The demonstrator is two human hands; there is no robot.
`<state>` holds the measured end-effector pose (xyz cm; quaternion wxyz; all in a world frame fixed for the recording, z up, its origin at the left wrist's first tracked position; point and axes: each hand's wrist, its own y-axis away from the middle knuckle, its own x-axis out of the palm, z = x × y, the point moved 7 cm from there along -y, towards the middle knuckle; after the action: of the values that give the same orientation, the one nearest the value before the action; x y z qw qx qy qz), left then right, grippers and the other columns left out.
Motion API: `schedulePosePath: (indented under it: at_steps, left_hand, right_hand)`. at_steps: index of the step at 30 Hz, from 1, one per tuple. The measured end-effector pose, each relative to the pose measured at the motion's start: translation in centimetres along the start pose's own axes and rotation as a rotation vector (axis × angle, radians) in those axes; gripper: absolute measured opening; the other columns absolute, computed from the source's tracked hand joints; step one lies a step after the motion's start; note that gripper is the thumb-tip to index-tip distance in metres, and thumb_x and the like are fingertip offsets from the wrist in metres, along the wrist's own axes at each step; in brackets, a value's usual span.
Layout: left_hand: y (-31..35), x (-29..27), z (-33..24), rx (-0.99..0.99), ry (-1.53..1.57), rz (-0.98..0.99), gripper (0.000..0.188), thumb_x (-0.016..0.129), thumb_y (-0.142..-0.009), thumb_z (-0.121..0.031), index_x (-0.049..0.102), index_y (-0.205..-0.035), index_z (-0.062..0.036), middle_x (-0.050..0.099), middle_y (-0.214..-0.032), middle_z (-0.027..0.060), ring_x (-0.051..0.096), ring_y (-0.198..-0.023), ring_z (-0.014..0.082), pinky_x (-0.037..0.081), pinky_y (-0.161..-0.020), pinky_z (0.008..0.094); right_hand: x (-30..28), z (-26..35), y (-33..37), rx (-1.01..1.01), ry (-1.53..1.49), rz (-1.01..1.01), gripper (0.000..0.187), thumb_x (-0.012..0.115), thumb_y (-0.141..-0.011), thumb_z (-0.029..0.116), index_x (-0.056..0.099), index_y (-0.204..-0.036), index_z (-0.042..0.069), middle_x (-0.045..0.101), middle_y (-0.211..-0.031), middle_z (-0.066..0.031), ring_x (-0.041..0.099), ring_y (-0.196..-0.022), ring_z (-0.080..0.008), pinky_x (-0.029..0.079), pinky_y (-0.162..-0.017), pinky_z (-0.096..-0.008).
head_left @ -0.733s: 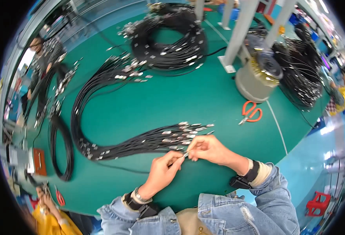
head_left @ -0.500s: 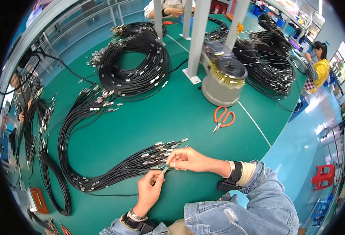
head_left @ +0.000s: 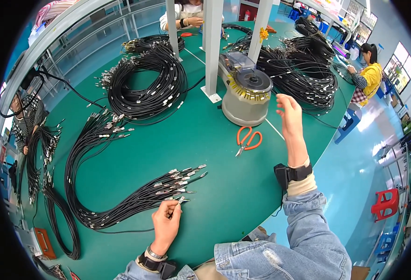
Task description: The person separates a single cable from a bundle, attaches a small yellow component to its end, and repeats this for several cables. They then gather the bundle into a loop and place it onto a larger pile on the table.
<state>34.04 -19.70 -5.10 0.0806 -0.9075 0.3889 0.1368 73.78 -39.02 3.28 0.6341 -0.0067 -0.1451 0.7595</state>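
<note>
My left hand (head_left: 166,221) pinches the end of a black cable near the front of the green table. A small metal-coloured connector (head_left: 181,199) sticks up past my fingertips. Just beyond lies a long curved bundle of black cables (head_left: 121,212), its silvery ends fanned out to the right. My right hand (head_left: 291,119) is raised at the right side of a round grey dispenser (head_left: 245,105) with a dark disc on top and yellow pieces around its rim. The fingers of that hand are loosely bent and apart, and nothing shows in them.
Orange-handled scissors (head_left: 248,141) lie before the dispenser. A coiled cable bundle (head_left: 180,88) and a cable heap (head_left: 303,84) sit farther back. Grey metal posts (head_left: 211,56) rise from the table. Other people work at the left, the back and the right (head_left: 370,79).
My right hand has left the cable end and moved up and right to the dispenser. The left hand keeps its pinch, a little farther left in the picture. The view has shifted slightly.
</note>
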Motion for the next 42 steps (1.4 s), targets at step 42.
schedulePosePath:
  at_steps: [42]
  left_hand:
    - [1.5,-2.2,-4.0,0.144,-0.121,-0.195,0.009,0.068,-0.078,0.002,0.06,-0.081,0.0003,0.058,-0.061,0.0002,0.043,-0.048,0.0,0.031,-0.041,0.0184]
  right_hand:
    - [15.4,-3.0,29.5,0.417,-0.16,0.769,0.006,0.065,-0.08,-0.003,0.06,-0.083,0.001,0.059,-0.083,-0.0038,0.052,-0.081,-0.0121,0.041,-0.076,-0.026]
